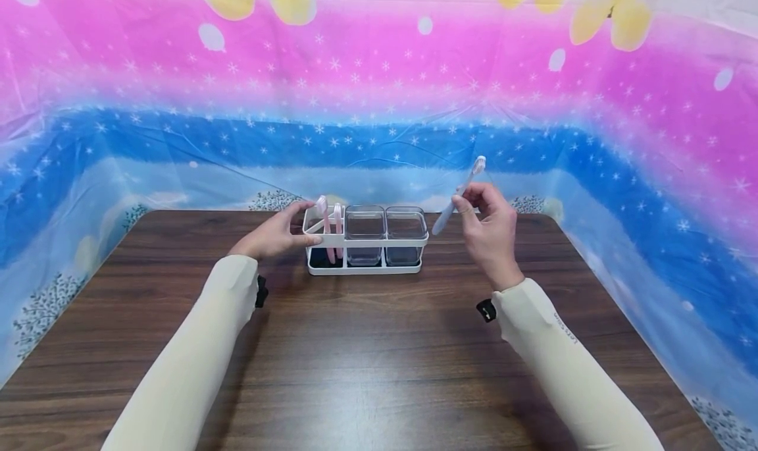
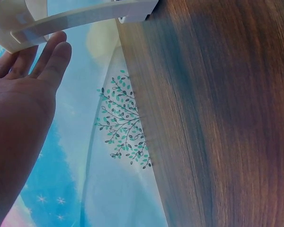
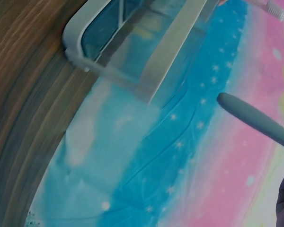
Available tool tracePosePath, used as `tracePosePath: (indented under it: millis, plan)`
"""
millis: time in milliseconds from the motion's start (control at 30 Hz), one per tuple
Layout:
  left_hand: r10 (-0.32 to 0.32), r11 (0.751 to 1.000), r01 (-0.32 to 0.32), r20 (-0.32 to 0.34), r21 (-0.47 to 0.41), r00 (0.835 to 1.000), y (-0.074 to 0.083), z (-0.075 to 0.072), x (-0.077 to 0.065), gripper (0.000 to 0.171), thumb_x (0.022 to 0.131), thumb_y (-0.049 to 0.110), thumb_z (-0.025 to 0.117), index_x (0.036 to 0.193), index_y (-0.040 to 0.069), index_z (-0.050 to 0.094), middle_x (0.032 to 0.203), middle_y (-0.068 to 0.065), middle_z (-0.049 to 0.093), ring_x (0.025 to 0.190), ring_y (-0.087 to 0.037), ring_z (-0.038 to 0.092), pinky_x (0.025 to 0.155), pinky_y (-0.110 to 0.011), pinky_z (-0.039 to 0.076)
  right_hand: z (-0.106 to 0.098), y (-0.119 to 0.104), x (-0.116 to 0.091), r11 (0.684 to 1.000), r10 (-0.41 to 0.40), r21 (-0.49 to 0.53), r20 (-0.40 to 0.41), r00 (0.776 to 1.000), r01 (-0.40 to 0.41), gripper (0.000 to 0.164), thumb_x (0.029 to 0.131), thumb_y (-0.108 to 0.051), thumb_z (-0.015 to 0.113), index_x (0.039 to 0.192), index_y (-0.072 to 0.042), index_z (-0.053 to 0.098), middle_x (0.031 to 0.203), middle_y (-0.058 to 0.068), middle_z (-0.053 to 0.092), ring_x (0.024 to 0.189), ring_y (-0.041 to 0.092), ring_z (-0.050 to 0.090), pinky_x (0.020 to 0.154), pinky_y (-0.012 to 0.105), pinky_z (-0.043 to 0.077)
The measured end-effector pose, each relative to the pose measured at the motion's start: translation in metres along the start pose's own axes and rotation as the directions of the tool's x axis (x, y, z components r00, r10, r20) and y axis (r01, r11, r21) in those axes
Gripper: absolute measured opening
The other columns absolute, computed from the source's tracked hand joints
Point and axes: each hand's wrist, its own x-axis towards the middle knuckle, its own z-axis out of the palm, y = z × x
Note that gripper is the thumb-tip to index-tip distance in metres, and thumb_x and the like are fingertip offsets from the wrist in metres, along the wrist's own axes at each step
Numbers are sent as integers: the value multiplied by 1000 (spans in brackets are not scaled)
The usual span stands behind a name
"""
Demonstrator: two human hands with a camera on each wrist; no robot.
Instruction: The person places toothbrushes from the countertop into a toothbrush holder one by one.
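Observation:
A white toothbrush holder (image 1: 383, 243) with two clear cups (image 1: 365, 224) stands on the table. My left hand (image 1: 275, 232) grips its left end, thumb at the front and fingers at the back; the left wrist view shows fingertips against the white rim (image 2: 71, 21). Two pink toothbrushes (image 1: 329, 230) stand in the left compartment, bristles up. To the right of the holder, my right hand (image 1: 490, 230) pinches a blue-grey toothbrush (image 1: 445, 217), tilted, head up and handle end toward the holder. In the right wrist view that handle (image 3: 255, 118) hangs apart from the holder.
The dark wooden table (image 1: 355, 352) reaches back to a pink and blue patterned cloth (image 1: 379, 145), which hangs behind it and at both sides. Black straps (image 1: 486, 310) circle the wrists.

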Motion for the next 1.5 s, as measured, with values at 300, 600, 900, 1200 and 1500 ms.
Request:
tracePosePath:
  millis: [300, 600, 900, 1200, 1500]
  plan:
    - [1, 1000, -1, -2, 2, 1000, 3, 0, -2, 83, 85, 34, 72, 148, 14, 22, 133, -18, 46, 121, -32, 46, 96, -48, 41, 22, -19, -4, 995, -39, 89, 13, 999, 37, 8, 82, 15, 63, 86, 16, 56, 85, 24, 61, 75, 17, 59, 70, 22, 49]
    - [-3, 1000, 3, -1, -4, 1000, 3, 0, -3, 82, 85, 35, 72, 147, 14, 23, 131, -18, 47, 117, -32, 49, 93, -48, 43, 44, -25, -7, 991, -80, 114, 48, 996, 74, 9, 82, 16, 63, 87, 15, 55, 89, 26, 61, 80, 31, 62, 74, 30, 52]
    - [-17, 1000, 17, -5, 16, 1000, 1, -1, -4, 84, 85, 36, 71, 148, 14, 21, 135, -18, 45, 124, -33, 44, 97, -49, 40, 77, -29, -11, 974, -76, 224, 129, 989, 45, 8, 83, 15, 63, 89, 13, 58, 90, 23, 63, 80, 30, 62, 73, 39, 52]
    - [-18, 999, 18, -7, 27, 1000, 3, 0, -4, 85, 84, 36, 72, 149, 14, 21, 133, -19, 46, 120, -33, 46, 94, -48, 42, 110, -7, -18, 973, 14, 219, 237, 971, -68, 10, 87, 3, 65, 95, 6, 60, 94, 18, 64, 80, 26, 63, 73, 35, 53]
    - [-27, 999, 27, -5, 37, 1000, 3, -1, -2, 85, 86, 33, 71, 150, 12, 18, 135, -21, 44, 123, -34, 43, 96, -50, 40, 120, 6, -19, 992, 58, 94, 287, 956, -88, 12, 91, -15, 64, 99, -6, 63, 92, 2, 65, 81, 11, 61, 73, 28, 52]
